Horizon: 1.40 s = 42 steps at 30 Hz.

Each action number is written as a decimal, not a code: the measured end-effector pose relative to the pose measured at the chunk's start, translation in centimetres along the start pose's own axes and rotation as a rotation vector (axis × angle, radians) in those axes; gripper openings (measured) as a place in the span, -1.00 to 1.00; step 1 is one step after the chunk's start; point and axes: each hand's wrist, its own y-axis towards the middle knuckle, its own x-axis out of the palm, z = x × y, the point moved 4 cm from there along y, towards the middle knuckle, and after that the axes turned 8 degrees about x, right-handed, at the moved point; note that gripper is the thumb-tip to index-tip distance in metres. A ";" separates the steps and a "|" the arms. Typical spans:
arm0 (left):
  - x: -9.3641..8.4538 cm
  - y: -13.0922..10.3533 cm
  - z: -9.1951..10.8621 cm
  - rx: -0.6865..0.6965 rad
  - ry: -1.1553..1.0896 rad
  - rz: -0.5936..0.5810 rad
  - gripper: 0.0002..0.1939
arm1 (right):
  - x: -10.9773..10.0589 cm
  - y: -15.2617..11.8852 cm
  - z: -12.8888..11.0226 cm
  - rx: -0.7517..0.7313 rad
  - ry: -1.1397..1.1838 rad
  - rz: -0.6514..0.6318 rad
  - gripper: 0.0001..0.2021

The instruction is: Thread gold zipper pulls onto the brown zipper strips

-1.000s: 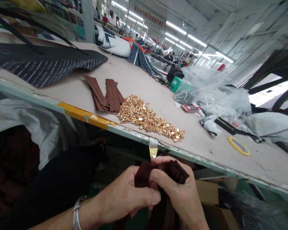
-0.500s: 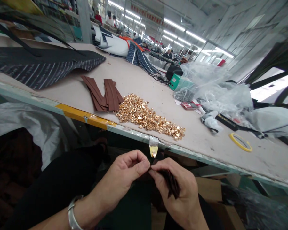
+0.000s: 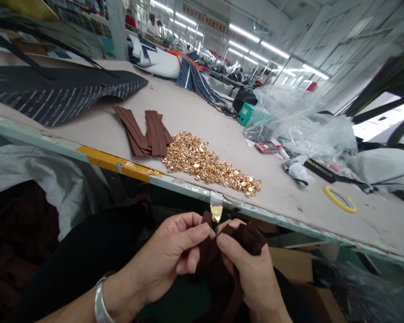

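My left hand [image 3: 168, 251], with a silver bracelet on its wrist, pinches the end of a dark brown fabric strip [image 3: 207, 251]. Close beside it, my right hand [image 3: 252, 264] is closed on a bunch of brown fabric [image 3: 249, 237]. The fingertips of both hands nearly meet below a small clear and yellow holder [image 3: 216, 211] at the table edge, with a gold piece at its tip. On the table lie a heap of small gold metal pieces [image 3: 205, 163] and, left of it, a pile of brown strips [image 3: 156, 134].
Striped dark fabric [image 3: 70, 101] covers the table's left side. To the right are a green box [image 3: 245, 114], clear plastic bags [image 3: 296, 121] and a yellow tape roll [image 3: 340, 199]. A cardboard box [image 3: 291, 264] is below the table [image 3: 272, 188]. People sit far back.
The brown fabric has come up and spread between my hands, and a strip end now shows at my left fingertips. My right hand has turned, its thumb now over the fabric.
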 end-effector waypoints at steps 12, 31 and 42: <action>0.0 0.6 0.2 0.026 0.087 0.041 -0.72 | 0.0 0.8 1.4 0.278 0.301 0.003 -0.76; 0.5 1.4 0.4 0.052 0.108 0.036 -0.74 | 0.7 1.5 1.4 0.283 0.310 -0.081 -0.79; 0.7 2.0 1.1 0.107 0.211 0.047 -0.74 | 0.9 2.2 0.6 0.205 0.320 -0.076 -0.77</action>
